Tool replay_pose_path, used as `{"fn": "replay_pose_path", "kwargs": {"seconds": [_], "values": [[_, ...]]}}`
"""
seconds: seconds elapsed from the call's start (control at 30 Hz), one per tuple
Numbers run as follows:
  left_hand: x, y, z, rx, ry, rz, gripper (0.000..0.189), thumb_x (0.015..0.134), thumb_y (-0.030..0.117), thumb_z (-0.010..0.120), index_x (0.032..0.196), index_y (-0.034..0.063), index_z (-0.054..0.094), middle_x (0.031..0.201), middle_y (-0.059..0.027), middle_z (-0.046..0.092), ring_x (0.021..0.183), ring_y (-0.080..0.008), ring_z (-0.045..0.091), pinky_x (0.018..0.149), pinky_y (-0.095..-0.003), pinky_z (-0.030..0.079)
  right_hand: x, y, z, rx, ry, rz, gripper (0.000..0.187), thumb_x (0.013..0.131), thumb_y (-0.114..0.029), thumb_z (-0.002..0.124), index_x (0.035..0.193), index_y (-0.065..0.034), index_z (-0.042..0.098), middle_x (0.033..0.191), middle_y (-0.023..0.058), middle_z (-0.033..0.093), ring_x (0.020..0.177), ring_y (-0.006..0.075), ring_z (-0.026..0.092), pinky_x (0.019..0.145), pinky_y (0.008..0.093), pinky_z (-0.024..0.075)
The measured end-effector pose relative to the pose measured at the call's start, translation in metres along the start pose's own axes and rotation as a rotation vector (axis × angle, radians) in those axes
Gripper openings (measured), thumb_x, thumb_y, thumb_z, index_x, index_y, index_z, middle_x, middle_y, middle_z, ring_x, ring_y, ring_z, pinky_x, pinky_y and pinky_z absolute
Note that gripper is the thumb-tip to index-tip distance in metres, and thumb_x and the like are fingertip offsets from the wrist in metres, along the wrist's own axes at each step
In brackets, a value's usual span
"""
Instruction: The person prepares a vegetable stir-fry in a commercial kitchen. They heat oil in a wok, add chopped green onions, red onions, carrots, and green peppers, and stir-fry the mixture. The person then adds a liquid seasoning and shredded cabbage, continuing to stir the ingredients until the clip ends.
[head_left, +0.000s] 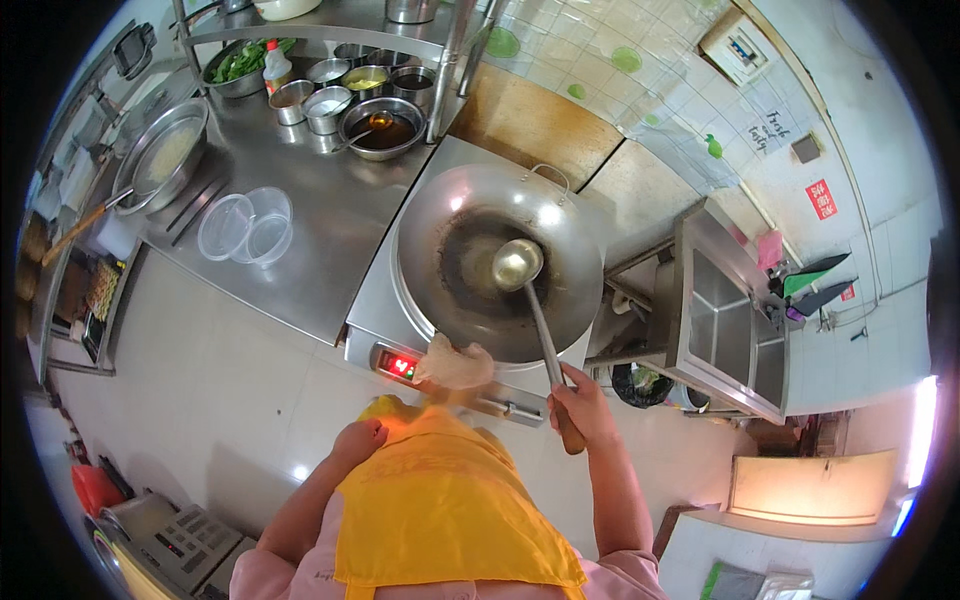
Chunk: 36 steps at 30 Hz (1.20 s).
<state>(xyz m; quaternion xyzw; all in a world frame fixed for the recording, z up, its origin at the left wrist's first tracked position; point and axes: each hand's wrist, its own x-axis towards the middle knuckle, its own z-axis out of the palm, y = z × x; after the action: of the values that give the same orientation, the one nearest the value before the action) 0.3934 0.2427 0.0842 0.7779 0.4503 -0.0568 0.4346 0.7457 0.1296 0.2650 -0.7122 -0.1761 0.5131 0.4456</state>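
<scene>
My right hand (585, 409) grips the wooden-ended handle of a metal ladle (517, 265). The ladle's bowl hangs over the middle of a large steel wok (426, 225), whose bottom is darkened. The wok sits on a steel cooker (364, 319) with a lit red display (397, 365). A crumpled pale cloth (454, 363) lies at the wok's near rim, by the display. My left hand (358, 444) is curled against the left edge of my yellow apron (450, 517); whether its fingers pinch the fabric, I cannot tell.
Left of the cooker, a steel counter (315, 277) holds clear plastic tubs (262, 232), chopsticks (196, 210), seasoning pots (326, 105), a bowl of dark liquid (390, 139) and a bowl of greens (240, 71). To the right stands a steel sink (720, 300).
</scene>
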Motion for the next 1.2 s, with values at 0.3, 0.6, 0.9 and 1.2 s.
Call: {"fn": "replay_pose_path", "kwargs": {"seconds": [0.3, 0.6, 0.9, 1.2], "values": [[-0.012, -0.008, -0.002, -0.035, 0.015, -0.098, 0.034, 0.088, 0.033, 0.048, 0.081, 0.0036, 0.063, 0.079, -0.0199, 0.064, 0.076, -0.0379, 0.062, 0.068, -0.0493, 0.048, 0.004, -0.004, 0.016, -0.119, 0.000, 0.045, 0.049, 0.089, -0.009, 0.048, 0.136, 0.0041, 0.039, 0.070, 0.0106, 0.059, 0.048, 0.0172, 0.055, 0.047, 0.0294, 0.0472], [-0.017, -0.006, -0.015, -0.062, -0.026, -0.122, 0.036, 0.088, 0.035, 0.045, 0.084, 0.0044, 0.064, 0.086, -0.0182, 0.066, 0.083, -0.0362, 0.063, 0.073, -0.0474, 0.049, 0.036, 0.007, 0.036, -0.228, 0.165, -0.055, 0.052, 0.090, -0.004, 0.050, 0.139, 0.0007, 0.034, 0.068, 0.0100, 0.056, 0.045, 0.0162, 0.051, 0.042, 0.0299, 0.0446], [-0.010, -0.016, -0.036, -0.028, -0.097, -0.074, 0.035, 0.087, 0.035, 0.046, 0.086, 0.0049, 0.064, 0.087, -0.0178, 0.066, 0.084, -0.0363, 0.063, 0.074, -0.0481, 0.048, 0.044, 0.000, 0.034, 0.363, 0.033, 0.042, 0.048, 0.092, -0.014, 0.049, 0.137, -0.0013, 0.039, 0.070, 0.0066, 0.054, 0.044, 0.0105, 0.047, 0.038, 0.0236, 0.0387], [-0.022, -0.052, -0.035, -0.067, -0.091, -0.110, 0.035, 0.087, 0.034, 0.047, 0.082, 0.0035, 0.064, 0.084, -0.0188, 0.066, 0.081, -0.0366, 0.063, 0.072, -0.0485, 0.049, -0.024, -0.011, 0.043, 0.170, 0.122, 0.133, 0.053, 0.088, -0.009, 0.054, 0.138, -0.0011, 0.037, 0.073, 0.0105, 0.058, 0.044, 0.0136, 0.049, 0.037, 0.0266, 0.0410]]}}
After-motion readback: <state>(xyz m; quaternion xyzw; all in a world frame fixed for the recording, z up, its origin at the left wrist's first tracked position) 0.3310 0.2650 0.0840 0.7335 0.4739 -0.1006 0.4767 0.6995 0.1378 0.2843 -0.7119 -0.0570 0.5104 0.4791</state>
